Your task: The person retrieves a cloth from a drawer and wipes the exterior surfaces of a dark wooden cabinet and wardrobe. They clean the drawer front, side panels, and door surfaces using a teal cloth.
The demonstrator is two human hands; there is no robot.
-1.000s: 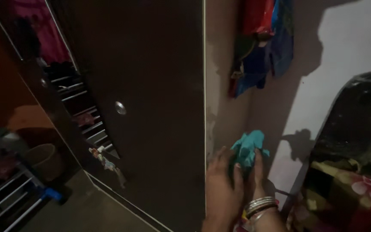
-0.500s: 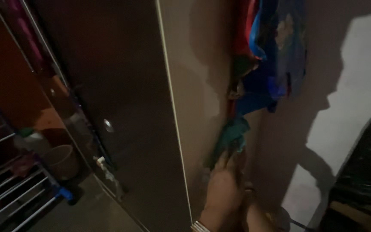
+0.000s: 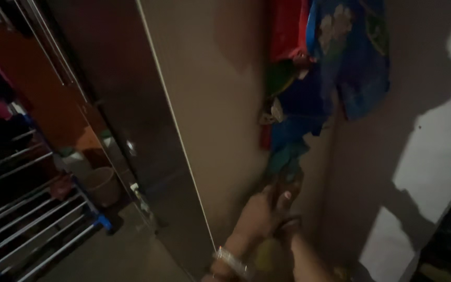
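Both my hands reach up into the dim gap between a tall dark wardrobe (image 3: 131, 104) and the wall. My left hand (image 3: 259, 214), with bangles at the wrist, grips the lower end of a teal cloth (image 3: 285, 159). My right hand (image 3: 288, 227) is just beside and below it, mostly in shadow, fingers closed around the same cloth. The teal cloth rises to a bunch of hanging clothes (image 3: 335, 62), blue and red, against the wall above.
The wardrobe's pale side panel (image 3: 215, 104) stands right next to my hands. A metal rack (image 3: 32, 209) and a bucket (image 3: 103, 185) show at the lower left, reflected in the wardrobe door. A lit patch of wall (image 3: 439, 151) lies to the right.
My hands have carried the teal cloth upward and into the shadowed gap, toward the hanging clothes. The view has swung left and up, so the flowered bedding at the right is out of sight.
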